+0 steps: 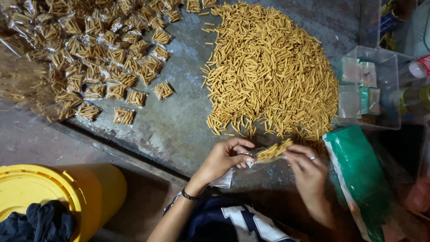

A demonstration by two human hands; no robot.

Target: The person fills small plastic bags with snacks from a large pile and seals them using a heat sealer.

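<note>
Both hands share one grip: left hand (pixel 224 157) and right hand (pixel 307 172) grasp a small clear bag (pixel 268 152) of yellow snack sticks, held over the surface's near edge. Just beyond lies a loose stick heap (pixel 273 71); filled packets (pixel 94 58) crowd the far left corner. A green bag (pixel 358 175) and clear containers (pixel 369 87) flank the right edge, partly cut off; a yellow bucket (pixel 49 192) stands below.

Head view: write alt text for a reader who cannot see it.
Both hands, left hand and right hand, fill a small clear bag with yellow snack sticks beside a large loose pile on a grey surface. Filled packets lie at upper left; a yellow bucket stands at lower left.
</note>
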